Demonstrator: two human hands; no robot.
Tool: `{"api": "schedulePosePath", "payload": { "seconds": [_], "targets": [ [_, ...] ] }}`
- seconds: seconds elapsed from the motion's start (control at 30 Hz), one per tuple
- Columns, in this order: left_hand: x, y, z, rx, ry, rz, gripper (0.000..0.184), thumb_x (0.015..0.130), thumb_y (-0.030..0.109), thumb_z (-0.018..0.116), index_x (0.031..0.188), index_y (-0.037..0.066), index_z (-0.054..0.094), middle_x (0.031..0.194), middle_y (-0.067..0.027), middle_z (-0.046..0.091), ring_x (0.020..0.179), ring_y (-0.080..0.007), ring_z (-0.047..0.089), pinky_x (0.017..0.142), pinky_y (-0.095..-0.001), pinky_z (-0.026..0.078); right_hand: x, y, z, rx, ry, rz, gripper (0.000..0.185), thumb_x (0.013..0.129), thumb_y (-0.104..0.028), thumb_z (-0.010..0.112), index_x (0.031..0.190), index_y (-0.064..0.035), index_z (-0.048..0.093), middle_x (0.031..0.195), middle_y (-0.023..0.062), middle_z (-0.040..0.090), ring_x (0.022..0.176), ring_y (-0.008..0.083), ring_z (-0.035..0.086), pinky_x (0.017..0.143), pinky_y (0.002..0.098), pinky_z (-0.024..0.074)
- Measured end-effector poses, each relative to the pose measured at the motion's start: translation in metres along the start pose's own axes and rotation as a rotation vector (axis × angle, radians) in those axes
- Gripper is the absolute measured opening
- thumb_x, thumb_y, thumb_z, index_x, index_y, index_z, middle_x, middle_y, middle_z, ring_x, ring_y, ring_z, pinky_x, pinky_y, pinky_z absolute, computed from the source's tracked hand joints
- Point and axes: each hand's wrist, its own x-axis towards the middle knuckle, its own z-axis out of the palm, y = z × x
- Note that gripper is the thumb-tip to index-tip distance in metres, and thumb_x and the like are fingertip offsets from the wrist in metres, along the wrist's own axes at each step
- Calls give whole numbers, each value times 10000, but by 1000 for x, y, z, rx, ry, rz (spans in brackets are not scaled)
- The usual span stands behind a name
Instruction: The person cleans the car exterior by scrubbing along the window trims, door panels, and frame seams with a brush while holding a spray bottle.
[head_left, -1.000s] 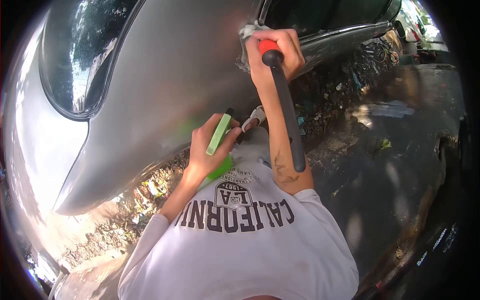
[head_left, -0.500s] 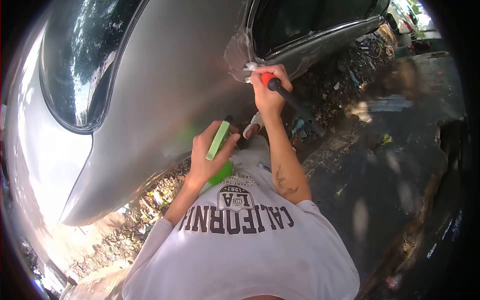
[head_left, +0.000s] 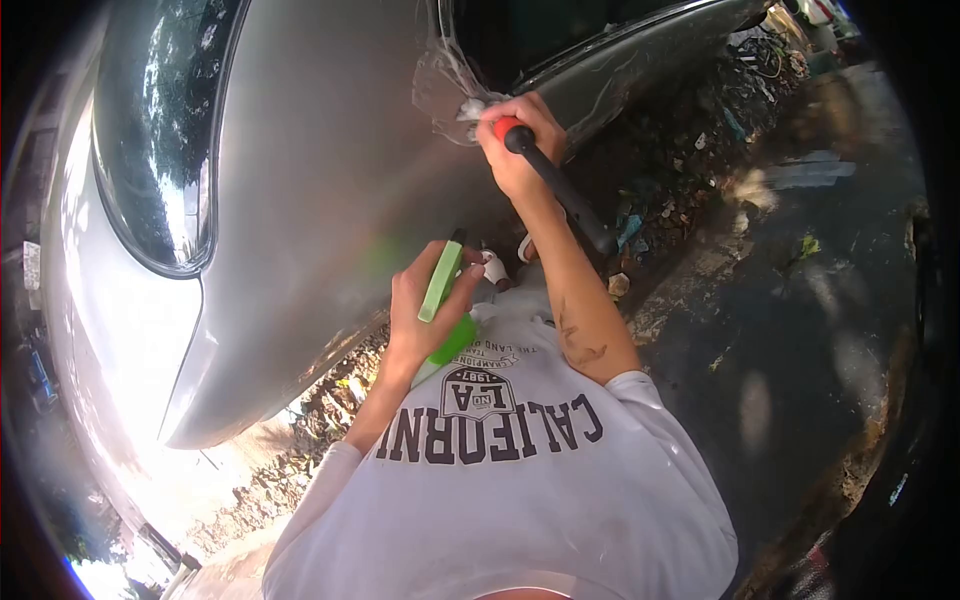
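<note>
My left hand point(head_left: 415, 300) is wrapped round a green spray bottle point(head_left: 452, 342) with a light green trigger head, held in front of my shirt. My right hand point(head_left: 522, 145) grips a brush point(head_left: 508, 128) with a red and black handle, whose long black shaft slants down to the right. White foam point(head_left: 470, 108) lies beside my right fingers and partly hides the working end. That end is against the silver car body point(head_left: 320, 130), at the lower corner of a dark panel point(head_left: 545, 35) with shiny trim. Wet, soapy streaks surround the corner.
A dark, glossy curved lamp or glass point(head_left: 155, 130) is set into the car at left. Leaves and litter point(head_left: 690, 150) lie along the ground by the car. Dark, uneven pavement point(head_left: 780, 300) is at right. My shoes point(head_left: 495, 268) stand close below the car.
The view has shifted, so the car and my right hand appear farther left and higher. Both shoes now show. The brush stays at the foamy corner and the bottle stays in my left hand.
</note>
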Motion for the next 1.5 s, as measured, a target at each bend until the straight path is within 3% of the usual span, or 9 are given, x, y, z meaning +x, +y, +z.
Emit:
{"api": "schedulePosePath", "payload": {
  "seconds": [0.23, 0.3, 0.43, 0.57, 0.63, 0.83, 0.9, 1.33, 1.5],
  "targets": [
    [5, -2, 0, -2, 79, -57, 166, 961, 139, 730, 1056, 5, 704, 734, -60, 704, 565, -128, 668, 549, -287, 499, -17, 24, -63, -4, 74, 255, 195, 745, 63, 789, 877, -45, 696, 898, 98, 674, 855, 278, 696, 774, 371, 560],
    [5, 1, -1, 0, 54, -68, 165, 970, 141, 722, 1057, 3, 696, 758, -44, 689, 589, -113, 651, 566, -278, 494, -4, 2, -42, -81, -40, 41, 211, 742, 39, 808, 898, -74, 720, 902, 87, 675, 835, 274, 703, 761, 365, 572],
    [7, 9, 3, -4, 31, -50, 161, 977, 138, 714, 1051, -1, 683, 768, -24, 660, 613, -101, 632, 583, -271, 490, 7, -31, 14, 2, -16, -79, 221, 730, 10, 820, 894, -113, 738, 890, 52, 672, 777, 260, 701, 686, 349, 567],
    [7, 11, -1, 37, 35, -39, 158, 971, 125, 717, 1048, -6, 675, 765, -21, 656, 615, -102, 631, 583, -269, 492, -16, 7, 3, -165, -31, -247, 234, 684, 35, 808, 831, -113, 700, 832, 44, 660, 761, 242, 695, 671, 349, 563],
    [7, 6, -2, 6, 83, -45, 153, 966, 107, 715, 1058, -8, 672, 760, -16, 654, 617, -103, 632, 587, -270, 497, -10, 2, 2, -114, 30, -130, 225, 676, 33, 790, 812, -111, 683, 821, 40, 661, 735, 230, 684, 636, 355, 543],
    [12, 4, -6, -2, 38, -7, 175, 952, 160, 746, 1048, 19, 706, 694, -50, 687, 562, -128, 660, 549, -295, 499, -8, 3, 9, -81, -102, -199, 240, 671, 46, 783, 830, -114, 700, 818, 42, 663, 739, 230, 685, 645, 361, 543],
    [16, 3, -6, -24, 35, -43, 176, 962, 142, 728, 1068, 6, 696, 736, -34, 678, 582, -113, 637, 561, -280, 487, -13, 13, -7, -71, -72, -21, 236, 689, 84, 788, 823, -87, 696, 818, 66, 670, 774, 251, 709, 696, 358, 573],
    [13, -2, -11, -80, -2, -78, 171, 974, 142, 724, 1065, 0, 701, 739, -21, 653, 593, -98, 626, 557, -266, 476, 9, -8, 4, -73, -196, -62, 195, 706, 47, 771, 800, -104, 689, 817, 55, 655, 714, 256, 684, 625, 355, 530],
    [17, -7, -11, -74, 3, -55, 180, 971, 145, 728, 1072, -1, 700, 777, -32, 676, 594, -100, 629, 561, -265, 479, 6, -2, -3, -88, -248, -51, 191, 721, 94, 780, 817, -50, 702, 850, 89, 682, 781, 257, 708, 699, 342, 552]
  ]
}}
